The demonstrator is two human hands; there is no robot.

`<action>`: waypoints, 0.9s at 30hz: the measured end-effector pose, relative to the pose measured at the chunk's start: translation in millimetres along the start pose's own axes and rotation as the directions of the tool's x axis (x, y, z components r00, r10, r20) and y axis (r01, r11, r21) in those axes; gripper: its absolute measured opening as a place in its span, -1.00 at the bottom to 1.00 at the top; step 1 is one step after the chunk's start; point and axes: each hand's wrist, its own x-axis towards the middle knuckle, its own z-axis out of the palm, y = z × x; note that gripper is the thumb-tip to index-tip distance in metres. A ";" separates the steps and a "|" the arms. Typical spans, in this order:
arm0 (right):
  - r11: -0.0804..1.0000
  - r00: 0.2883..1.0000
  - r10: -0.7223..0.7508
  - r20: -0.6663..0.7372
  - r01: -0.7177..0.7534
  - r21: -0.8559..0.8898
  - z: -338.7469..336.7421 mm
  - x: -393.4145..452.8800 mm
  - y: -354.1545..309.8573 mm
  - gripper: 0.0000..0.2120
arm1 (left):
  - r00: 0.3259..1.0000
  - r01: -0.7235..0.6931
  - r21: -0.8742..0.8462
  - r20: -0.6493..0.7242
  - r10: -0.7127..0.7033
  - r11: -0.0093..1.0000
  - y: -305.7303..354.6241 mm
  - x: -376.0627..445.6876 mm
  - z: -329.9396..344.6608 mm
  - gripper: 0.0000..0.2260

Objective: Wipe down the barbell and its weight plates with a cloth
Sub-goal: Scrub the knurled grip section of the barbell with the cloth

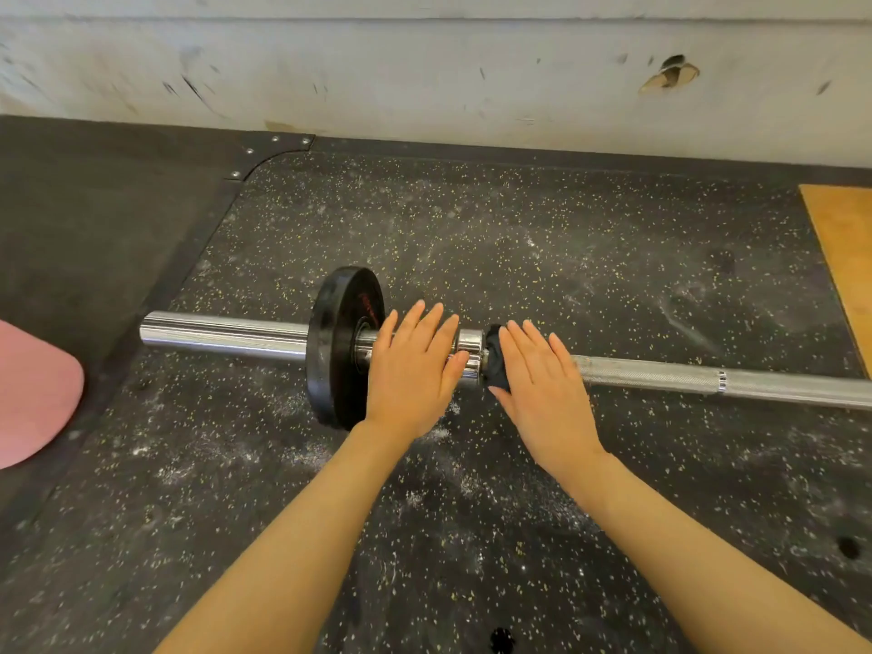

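My barbell [708, 377] runs left to right across mid-frame, plate [337, 346] upright. Left hand [415, 370] flat, released; right hand [542, 389] flat, pressing the cloth [495, 365]. Speckled floor [472, 228] lies open toward the wall [424, 63].

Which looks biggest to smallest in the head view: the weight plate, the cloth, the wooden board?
1. Weight plate, the largest as seen.
2. Wooden board, though the frame edge cuts it off, so its full size is unsure.
3. Cloth, a small dark wad, partly hidden under the right hand.

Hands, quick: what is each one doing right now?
Left hand: open, straight fingers resting on the barbell beside the plate.
Right hand: open, pressing the cloth on the bar.
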 end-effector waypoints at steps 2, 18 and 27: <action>1.000 1.000 0.001 0.003 -0.001 -0.023 4.6 1.8 0.2 -0.35 | 1.000 -0.008 0.003 -0.012 0.008 1.000 -2.1 2.6 2.7 -0.44; 0.995 0.998 0.068 0.001 -0.068 -0.070 -0.5 8.0 44.9 -0.42 | 1.000 0.016 0.014 -0.026 -0.015 1.000 -4.3 45.7 6.6 -0.40; 0.997 1.000 0.018 -0.010 -0.019 -0.078 20.4 52.2 19.3 -0.33 | 0.999 0.041 0.022 0.010 -0.041 0.999 -6.8 80.0 8.0 -0.44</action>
